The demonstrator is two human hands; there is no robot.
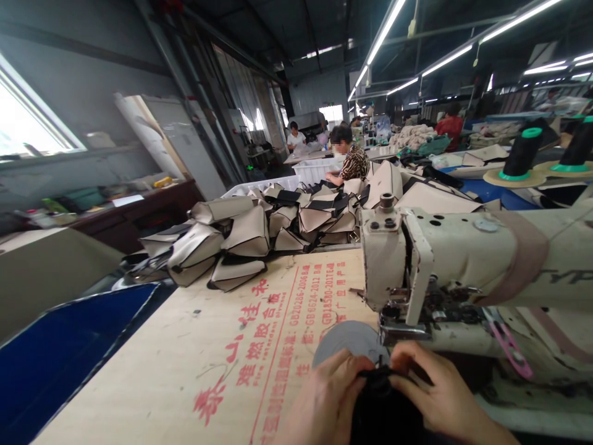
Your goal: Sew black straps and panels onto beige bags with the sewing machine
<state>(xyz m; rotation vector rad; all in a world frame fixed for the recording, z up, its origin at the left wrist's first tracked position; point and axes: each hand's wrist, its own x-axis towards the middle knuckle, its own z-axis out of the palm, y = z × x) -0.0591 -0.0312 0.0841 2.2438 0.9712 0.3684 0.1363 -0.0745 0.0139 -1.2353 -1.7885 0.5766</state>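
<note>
Both hands meet at the bottom of the view, just in front of the sewing machine (pixel 445 259). My left hand (pixel 327 392) pinches the left edge of a black fabric piece (pixel 386 408). On its other side my right hand (pixel 433 383) grips the same piece between thumb and fingers. The upper edge of the fabric looks bunched, and its exact shape is hard to make out against the dark area below. Behind the hands lies a round grey disc (pixel 345 340), partly covered by my left hand. The machine's needle area is just beyond my fingers.
A plywood table (pixel 208 358) with red printing extends left. Several beige bags with black trim (pixel 245 232) are heaped at its far edge. Pink-handled scissors (pixel 509 346) rest against the machine. Black thread cones (pixel 523 154) stand right. A blue bin (pixel 83 364) is left; a co-worker (pixel 354 157) sits beyond.
</note>
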